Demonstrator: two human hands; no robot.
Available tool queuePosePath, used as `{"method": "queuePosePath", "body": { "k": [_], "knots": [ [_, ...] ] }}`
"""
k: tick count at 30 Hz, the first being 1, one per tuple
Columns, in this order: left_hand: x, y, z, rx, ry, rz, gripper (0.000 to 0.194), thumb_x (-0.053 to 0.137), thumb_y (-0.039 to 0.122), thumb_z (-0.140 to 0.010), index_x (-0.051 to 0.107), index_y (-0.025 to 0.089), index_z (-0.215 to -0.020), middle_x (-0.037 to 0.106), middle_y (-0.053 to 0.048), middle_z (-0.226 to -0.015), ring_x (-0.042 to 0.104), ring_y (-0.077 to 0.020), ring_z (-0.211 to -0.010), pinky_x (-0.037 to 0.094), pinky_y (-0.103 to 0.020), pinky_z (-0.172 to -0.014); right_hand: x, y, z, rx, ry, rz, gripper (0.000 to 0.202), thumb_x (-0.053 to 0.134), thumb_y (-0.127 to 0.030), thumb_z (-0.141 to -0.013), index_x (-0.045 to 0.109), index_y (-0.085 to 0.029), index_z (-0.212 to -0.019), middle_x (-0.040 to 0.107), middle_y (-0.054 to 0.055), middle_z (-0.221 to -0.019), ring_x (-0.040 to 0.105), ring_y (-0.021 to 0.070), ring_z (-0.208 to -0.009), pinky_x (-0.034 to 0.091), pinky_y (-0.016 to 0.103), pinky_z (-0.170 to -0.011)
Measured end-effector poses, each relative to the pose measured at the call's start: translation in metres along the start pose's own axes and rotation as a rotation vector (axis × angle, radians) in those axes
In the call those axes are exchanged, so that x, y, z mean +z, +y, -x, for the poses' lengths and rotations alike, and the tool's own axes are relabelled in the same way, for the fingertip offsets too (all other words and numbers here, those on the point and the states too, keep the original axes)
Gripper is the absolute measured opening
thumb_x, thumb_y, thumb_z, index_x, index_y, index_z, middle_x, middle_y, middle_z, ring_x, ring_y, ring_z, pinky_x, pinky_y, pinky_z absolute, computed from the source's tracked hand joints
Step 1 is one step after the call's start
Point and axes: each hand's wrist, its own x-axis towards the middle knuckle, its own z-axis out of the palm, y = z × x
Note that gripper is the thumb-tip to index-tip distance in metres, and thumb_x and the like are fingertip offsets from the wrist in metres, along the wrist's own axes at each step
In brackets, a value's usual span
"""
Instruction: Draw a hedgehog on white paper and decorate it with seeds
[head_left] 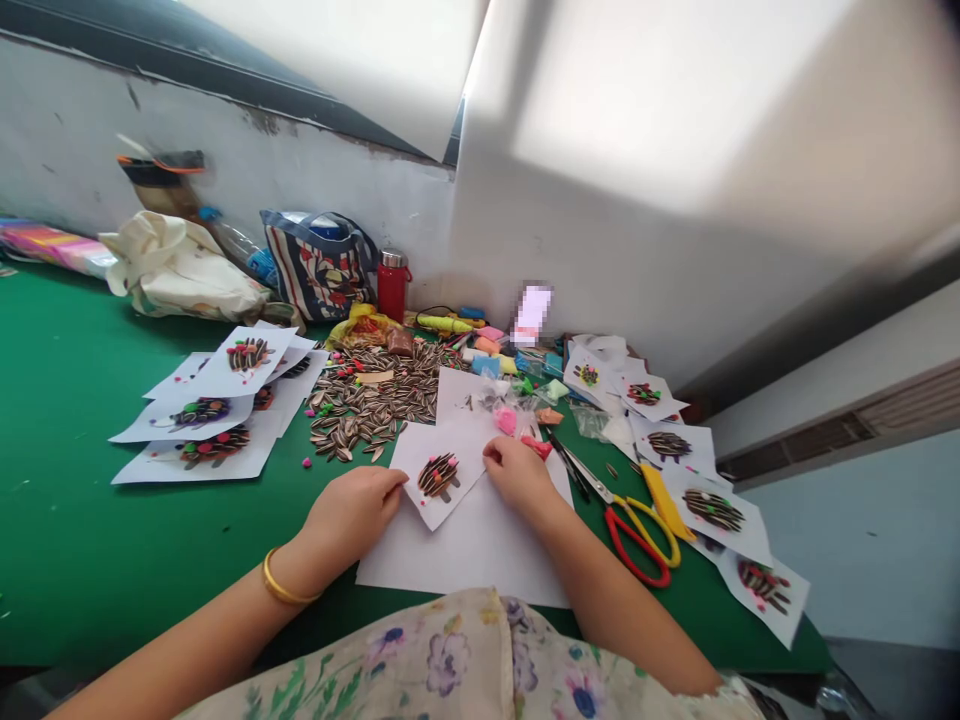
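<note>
Between my hands is a small white paper card (431, 445) bearing a hedgehog-like figure (438, 476) made of striped sunflower seeds and bits of coloured clay. My left hand (358, 512) pinches its left corner with thumb and forefinger. At the opposite side, my right hand (517, 478) pinches the right corner. The card is over a larger blank white sheet (469, 565) in front of me. Beyond the card spreads a heap of sunflower seeds (375, 400). Pink clay (505, 420) and a red clay piece (537, 446) are just past my right hand.
Red-and-yellow-handled scissors (637, 535) lie to the right, near a yellow strip (666, 502). Finished-looking seed cards (712, 510) line the right edge; more cards (217, 415) overlap at left. Against the wall stand a red bottle (392, 287), a patterned bag (321, 268) and a phone (532, 315).
</note>
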Motion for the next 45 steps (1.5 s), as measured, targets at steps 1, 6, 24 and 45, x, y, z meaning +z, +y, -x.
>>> {"method": "queuePosePath", "body": {
  "k": [1, 6, 24, 45],
  "knots": [
    [-0.001, -0.001, -0.001, -0.056, -0.004, 0.051, 0.032, 0.044, 0.026, -0.09, 0.072, 0.022, -0.104, 0.074, -0.008, -0.103, 0.067, -0.0247, -0.095, 0.049, -0.034, -0.082, 0.001, 0.0, 0.001, -0.007, 0.008, -0.017, 0.016, 0.055, -0.018, -0.084, 0.069, -0.021, -0.089, 0.071, 0.004, -0.091, 0.062, 0.0168, -0.08, 0.038, 0.025, -0.066],
    [0.001, -0.01, -0.008, -0.277, 0.01, 0.365, 0.042, 0.051, 0.04, -0.086, 0.066, 0.019, -0.118, 0.072, -0.009, -0.113, 0.069, -0.0246, -0.089, 0.054, -0.034, -0.08, 0.008, 0.003, 0.005, -0.018, 0.033, -0.129, 0.031, 0.055, -0.016, -0.08, 0.067, -0.02, -0.109, 0.07, 0.003, -0.085, 0.061, 0.0163, -0.077, 0.04, 0.025, -0.067],
    [-0.007, 0.005, -0.024, -0.626, -0.06, 1.098, 0.051, 0.067, 0.031, -0.074, 0.054, 0.015, -0.12, 0.066, -0.004, -0.083, 0.065, -0.0152, -0.062, 0.052, -0.024, -0.051, 0.025, -0.01, 0.018, -0.082, 0.061, -0.65, 0.041, 0.045, -0.022, -0.071, 0.067, -0.019, -0.105, 0.053, 0.0, -0.075, 0.048, 0.0153, -0.064, 0.042, 0.026, -0.061],
    [-0.059, -0.051, -0.001, -0.723, 0.064, 1.173, 0.04, 0.085, 0.036, -0.054, 0.066, 0.014, -0.082, 0.066, -0.001, -0.07, 0.058, -0.011, -0.056, 0.048, -0.022, -0.052, 0.022, -0.005, 0.021, -0.129, -0.037, -1.056, 0.041, 0.06, -0.044, -0.085, 0.054, -0.022, -0.119, 0.055, 0.002, -0.091, 0.069, 0.0189, -0.084, 0.053, 0.032, -0.073]
  ]
}}
